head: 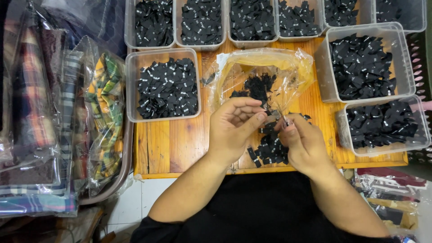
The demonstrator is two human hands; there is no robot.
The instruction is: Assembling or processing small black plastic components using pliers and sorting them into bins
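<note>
The left hand (231,128) has its fingers curled inward, thumb and forefinger pinched on a small grey strip (271,118) that reaches across to the right hand (303,141). The right hand's fingertips (284,122) are closed too, pinching the strip's other end together with a thin clear sliver of plastic — what else they hold, if anything, is too small to tell.

Just below the fingers of both hands, partly hidden under them, lies a loose heap of small black woven fabric labels with white marks (270,150), resting on the bare orange-brown wooden table (166,144). Just beyond the fingertips sits a crumpled clear plastic bag with a yellowish tint (265,67), its mouth open toward the hands, with a smaller clump of the same black labels (258,85) inside.

To the left of the left hand's fingers stands a square clear plastic tub (163,85) filled with black labels. To the right of the right hand's fingers are two more such tubs (364,63), one above the other — both full. Farther beyond the bag, a row of clear tubs (202,22) lines the table's far edge. Well off to the left lie stacked plaid fabrics in clear plastic wrap (40,112).
</note>
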